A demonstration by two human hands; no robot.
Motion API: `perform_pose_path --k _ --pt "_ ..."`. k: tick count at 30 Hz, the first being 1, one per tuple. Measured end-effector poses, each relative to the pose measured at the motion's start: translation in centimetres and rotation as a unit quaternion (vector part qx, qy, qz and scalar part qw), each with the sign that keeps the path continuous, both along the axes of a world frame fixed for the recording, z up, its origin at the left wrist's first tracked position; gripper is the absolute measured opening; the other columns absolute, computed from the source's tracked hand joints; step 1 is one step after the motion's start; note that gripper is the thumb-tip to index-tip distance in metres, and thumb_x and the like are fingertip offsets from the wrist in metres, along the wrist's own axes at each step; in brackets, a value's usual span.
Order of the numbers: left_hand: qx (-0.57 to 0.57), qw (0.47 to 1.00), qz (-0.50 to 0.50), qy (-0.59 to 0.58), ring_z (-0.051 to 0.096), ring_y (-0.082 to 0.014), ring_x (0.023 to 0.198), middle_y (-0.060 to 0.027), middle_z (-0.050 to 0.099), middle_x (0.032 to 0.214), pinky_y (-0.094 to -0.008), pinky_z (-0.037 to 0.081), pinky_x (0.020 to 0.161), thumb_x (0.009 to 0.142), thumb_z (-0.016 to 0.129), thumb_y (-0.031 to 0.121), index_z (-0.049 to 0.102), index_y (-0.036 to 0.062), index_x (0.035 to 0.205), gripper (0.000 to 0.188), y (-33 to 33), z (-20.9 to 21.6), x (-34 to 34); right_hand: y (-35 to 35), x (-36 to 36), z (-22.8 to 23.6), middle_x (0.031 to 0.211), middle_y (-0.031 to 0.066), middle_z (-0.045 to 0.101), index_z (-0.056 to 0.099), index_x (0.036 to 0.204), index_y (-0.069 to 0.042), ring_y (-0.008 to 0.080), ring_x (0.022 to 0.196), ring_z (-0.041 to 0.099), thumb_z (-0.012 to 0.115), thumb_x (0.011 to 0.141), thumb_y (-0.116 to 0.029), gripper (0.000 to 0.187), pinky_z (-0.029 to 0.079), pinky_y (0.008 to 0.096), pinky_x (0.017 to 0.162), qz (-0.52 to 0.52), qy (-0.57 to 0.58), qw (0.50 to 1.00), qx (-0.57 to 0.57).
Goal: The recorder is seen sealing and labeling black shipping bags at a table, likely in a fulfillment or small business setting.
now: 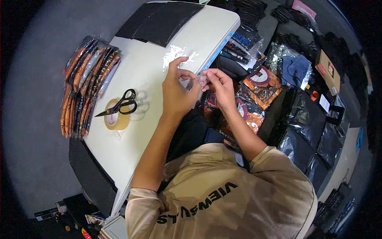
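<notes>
Two bare hands meet at the centre of the frame. The right hand (222, 88) is closed in a pinch of thumb and forefinger on one small clear piece (201, 78), which lies between both hands, close to the table's edge; what it is exactly, I cannot tell. The left hand (180, 91) is half curled, with the forefinger raised and bent, and its fingertips are near the same piece; whether they grip it, I cannot tell. One pair of scissors (114, 109) and one tape roll (119, 122) are left of centre, the blades lying across the roll. One heap of paper slips (175, 54), too many for counting, is above the left hand. Two rows of packages (88, 81) overlap at the left edge of the table (119, 159). This table is white, smooth and round-cornered, with a black sheet (159, 22) over its upper end; the floor (38, 99) at the left is grey. The packages are glossy plastic over orange and black contents. The scissors are black, the tape yellowish and ring-shaped. At the right are one brown cardboard box (329, 73), a blue fuzzy cloth (296, 69) and shiny orange-patterned bags (267, 89).
</notes>
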State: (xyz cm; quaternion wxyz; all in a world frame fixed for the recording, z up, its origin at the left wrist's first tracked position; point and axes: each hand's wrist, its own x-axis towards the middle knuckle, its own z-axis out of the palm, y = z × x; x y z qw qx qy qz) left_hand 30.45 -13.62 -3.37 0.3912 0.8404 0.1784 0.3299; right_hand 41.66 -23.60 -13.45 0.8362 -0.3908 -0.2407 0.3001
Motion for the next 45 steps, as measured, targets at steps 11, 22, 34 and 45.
perform_pose_path --k 11,22,34,45 --pt "0.039 0.999 -0.015 0.004 0.07 -0.0162 0.088 -0.0064 0.075 0.091 -0.0332 0.053 0.088 0.085 0.083 0.003 0.054 0.0076 0.142 0.064 -0.1 -0.1 -0.1 0.0 -0.2 0.1 0.102 0.0049 0.073 0.07 0.116 0.0 0.011 0.092 0.071 0.072 0.1 -0.007 0.017 0.06 0.0264 0.077 -0.015 -0.031 0.999 -0.007" --pt "0.136 0.99 0.018 -0.014 0.071 -0.0199 0.087 -0.0085 0.073 0.088 -0.035 0.055 0.084 0.089 0.077 -0.001 0.057 0.0061 0.139 0.055 0.2 -1.0 0.2 1.2 -0.9 1.0 0.093 0.0048 0.074 0.07 0.109 0.0 0.0103 0.078 0.07 0.069 0.102 -0.004 0.008 0.06 0.0258 0.073 -0.074 0.027 0.997 -0.02" --pt "0.184 0.982 0.046 -0.013 0.068 -0.0223 0.084 -0.0088 0.071 0.089 -0.0371 0.053 0.082 0.09 0.076 0.0 0.06 0.0064 0.136 0.048 -0.2 -0.6 0.4 1.3 -1.2 1.5 0.086 0.0019 0.073 0.073 0.104 0.001 0.0062 0.074 0.067 0.075 0.1 -0.006 0.008 0.054 0.0215 0.069 -0.101 -0.005 0.994 -0.032" --pt "0.19 0.98 0.056 -0.034 0.066 -0.0203 0.086 -0.0082 0.07 0.091 -0.0361 0.053 0.081 0.091 0.075 -0.004 0.061 0.0068 0.135 0.048 -0.2 -0.2 0.4 0.7 -0.7 1.2 0.096 0.0066 0.075 0.072 0.119 0.004 0.0104 0.085 0.072 0.075 0.1 -0.004 0.02 0.059 0.0246 0.079 -0.039 -0.014 0.999 -0.009"
